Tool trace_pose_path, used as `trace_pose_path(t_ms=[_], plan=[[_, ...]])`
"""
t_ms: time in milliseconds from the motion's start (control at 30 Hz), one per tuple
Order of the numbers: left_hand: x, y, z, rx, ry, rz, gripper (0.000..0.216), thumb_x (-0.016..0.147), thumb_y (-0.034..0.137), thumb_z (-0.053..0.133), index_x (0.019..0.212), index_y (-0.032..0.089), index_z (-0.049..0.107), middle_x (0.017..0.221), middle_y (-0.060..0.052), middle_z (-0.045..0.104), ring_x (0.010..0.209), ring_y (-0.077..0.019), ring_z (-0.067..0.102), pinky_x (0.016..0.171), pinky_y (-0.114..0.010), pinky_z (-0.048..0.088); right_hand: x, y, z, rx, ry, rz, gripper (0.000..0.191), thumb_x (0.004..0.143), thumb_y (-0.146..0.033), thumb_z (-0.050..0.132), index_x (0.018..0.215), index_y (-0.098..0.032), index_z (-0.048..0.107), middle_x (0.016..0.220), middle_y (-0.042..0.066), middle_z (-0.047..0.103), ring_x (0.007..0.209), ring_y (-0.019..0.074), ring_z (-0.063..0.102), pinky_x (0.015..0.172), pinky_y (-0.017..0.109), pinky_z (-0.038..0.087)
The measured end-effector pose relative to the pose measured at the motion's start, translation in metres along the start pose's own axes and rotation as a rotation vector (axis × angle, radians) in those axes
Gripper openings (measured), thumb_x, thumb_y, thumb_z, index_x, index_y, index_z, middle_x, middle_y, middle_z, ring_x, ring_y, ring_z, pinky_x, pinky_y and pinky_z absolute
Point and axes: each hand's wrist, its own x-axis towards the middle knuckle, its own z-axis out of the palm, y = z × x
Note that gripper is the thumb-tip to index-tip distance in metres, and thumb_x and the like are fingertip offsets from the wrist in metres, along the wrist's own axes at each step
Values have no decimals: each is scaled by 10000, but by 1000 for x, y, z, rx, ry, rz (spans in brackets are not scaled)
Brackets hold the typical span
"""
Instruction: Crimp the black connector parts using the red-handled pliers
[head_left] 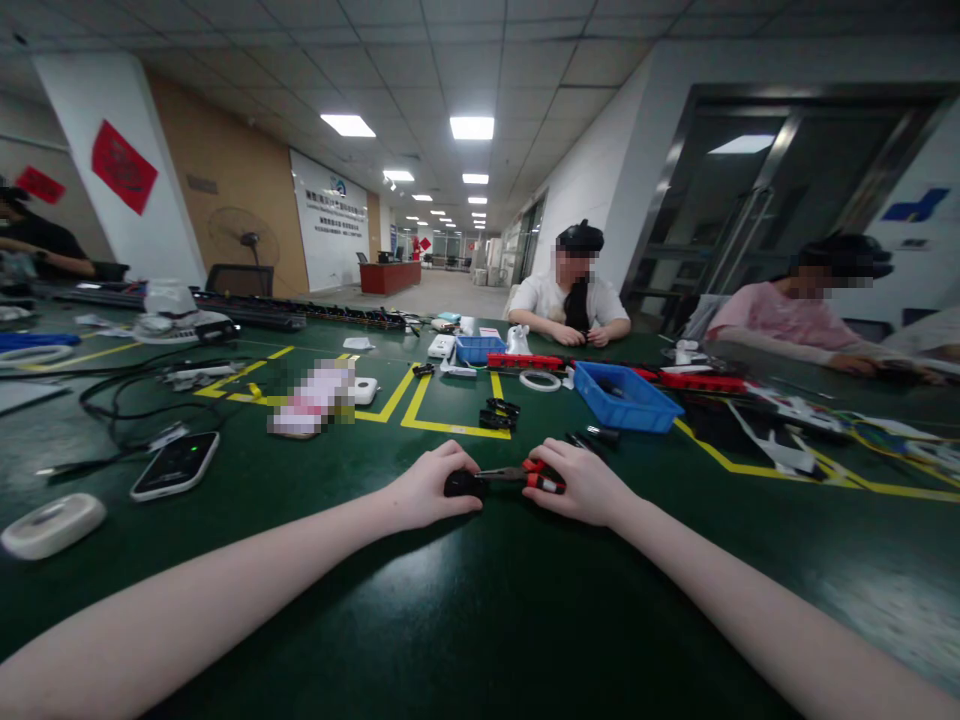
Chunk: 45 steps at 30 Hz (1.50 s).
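Observation:
Both my arms reach forward over the dark green table. My left hand is closed around a small black part resting on the table. My right hand is closed on the red and black handles of a pair of pliers. The pliers' metal jaws point left and meet the black part. A few small black parts lie just beyond my hands, inside a yellow taped outline.
A blue bin stands right of centre, a smaller one farther back. A phone, a white oval case and black cables lie left. Two people sit across the table at the right; another sits far left.

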Motion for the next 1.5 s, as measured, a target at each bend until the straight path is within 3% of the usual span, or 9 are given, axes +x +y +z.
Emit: trace_pose_path(t_ms=[600, 1500], plan=[[-2, 15, -4, 160, -23, 7, 198, 874, 267, 700, 1058, 195, 694, 1039, -55, 726, 952, -226, 654, 864, -361, 504, 1, 1, 1, -31, 25, -18, 316, 845, -510, 641, 907, -206, 583, 859, 70, 641, 743, 216, 602, 647, 326, 440], [-2, 14, -3, 115, -44, 64, 190, 869, 247, 692, 1047, 181, 691, 1026, -57, 711, 959, -221, 642, 885, -362, 491, 0, 6, 6, -36, 15, -43, 355, 833, -543, 633, 906, -198, 589, 881, 83, 654, 776, 226, 616, 682, 332, 449]])
